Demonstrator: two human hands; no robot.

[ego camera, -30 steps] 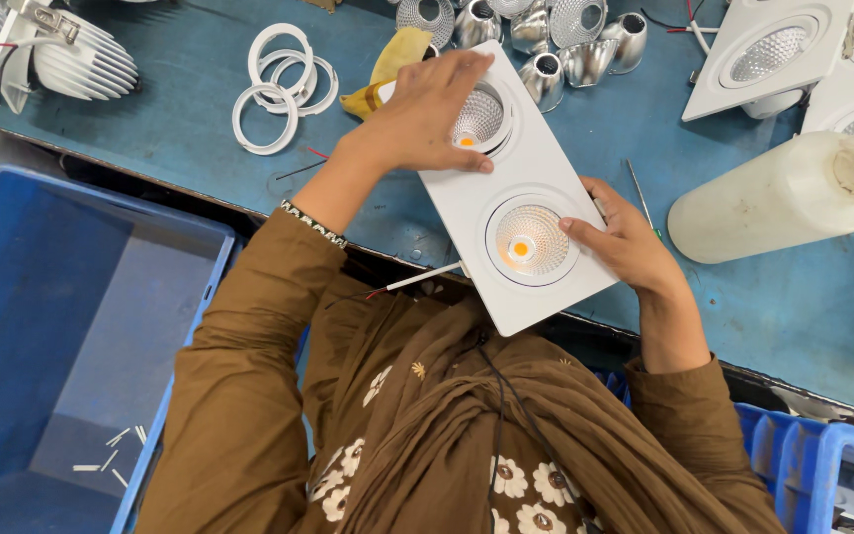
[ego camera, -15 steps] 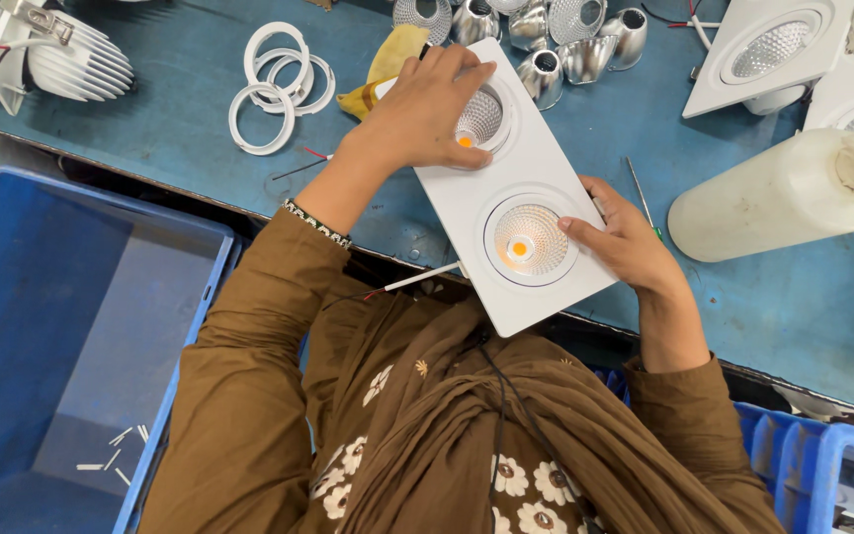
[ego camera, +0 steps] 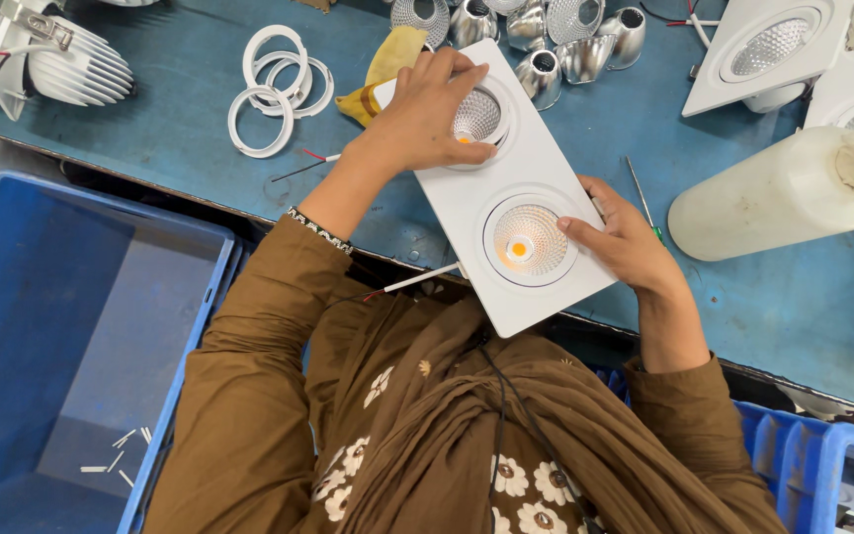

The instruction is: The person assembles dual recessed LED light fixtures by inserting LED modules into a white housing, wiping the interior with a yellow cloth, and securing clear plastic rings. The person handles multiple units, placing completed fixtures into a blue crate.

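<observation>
Lying slantwise on the blue desk [ego camera: 180,129], the white twin-lamp fixture [ego camera: 555,188] sits between both hands. The left hand [ego camera: 427,114] curls its fingers [ego camera: 447,64] around the far reflector [ego camera: 476,117]; the right hand [ego camera: 625,242] presses flat fingers against the fixture's near edge, beside a white bottle [ego camera: 783,193].
</observation>
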